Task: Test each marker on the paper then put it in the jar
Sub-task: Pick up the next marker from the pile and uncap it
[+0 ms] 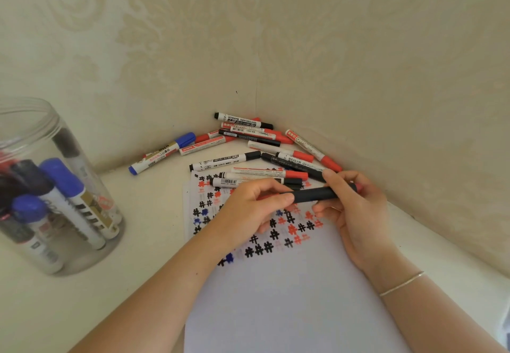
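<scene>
A dark marker (314, 194) with a red end lies level between both hands, just above the white paper (278, 292). My left hand (248, 209) pinches its left end, where a red cap shows. My right hand (356, 209) holds its right part with thumb and fingers. The paper carries several rows of black, red and blue hash marks. A clear plastic jar (52, 187) stands at the left with several markers upright in it. A loose pile of markers (256, 142) lies in the corner behind the paper.
Two patterned walls meet in a corner right behind the marker pile. A blue-capped marker (162, 152) lies apart at the left of the pile. The cream tabletop (149, 214) runs between the jar and the paper.
</scene>
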